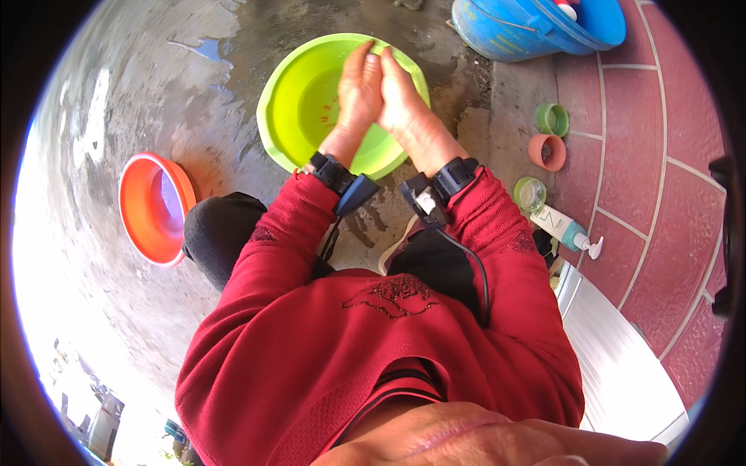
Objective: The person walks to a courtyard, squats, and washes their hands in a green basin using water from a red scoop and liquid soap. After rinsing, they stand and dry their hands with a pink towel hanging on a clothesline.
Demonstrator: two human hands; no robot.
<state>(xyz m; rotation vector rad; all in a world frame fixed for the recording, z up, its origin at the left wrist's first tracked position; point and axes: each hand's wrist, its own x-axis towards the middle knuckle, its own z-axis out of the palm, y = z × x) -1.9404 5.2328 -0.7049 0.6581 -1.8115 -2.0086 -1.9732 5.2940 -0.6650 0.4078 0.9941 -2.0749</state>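
Chin (458, 436) at the lower edge lies closest to us, and past it a red sweater (311, 349) fills much of the lower half. Both arms reach up and away, each wrist wearing a black strap (332, 172). Beyond the straps, the left hand (357, 97) and right hand (402, 101) meet palm to palm over a lime-green basin (291, 93) on damp concrete (233, 39). Fingers of both hands lie against one another, tips pointing away from the body; we cannot tell how firmly they press or whether anything small sits between the palms. Neither hand appears to grip the basin's rim.

Round and wide-mouthed, the basin has a flared lip and small reddish marks (326, 113) inside. We judge it thin plastic: light when empty, slightly springy, unlikely to shatter, slippery when wet. Any water, which we cannot make out for certain, would add weight and slosh. Our best hold would be opposite sides of the rim, fingers curled beneath, kept level; a one-sided pinch could bend or tip it.

Off to the left we find a smaller orange basin (140, 217); at upper right, a blue bucket (497, 31); at right, a pump bottle (558, 225) near red tiles (633, 155).
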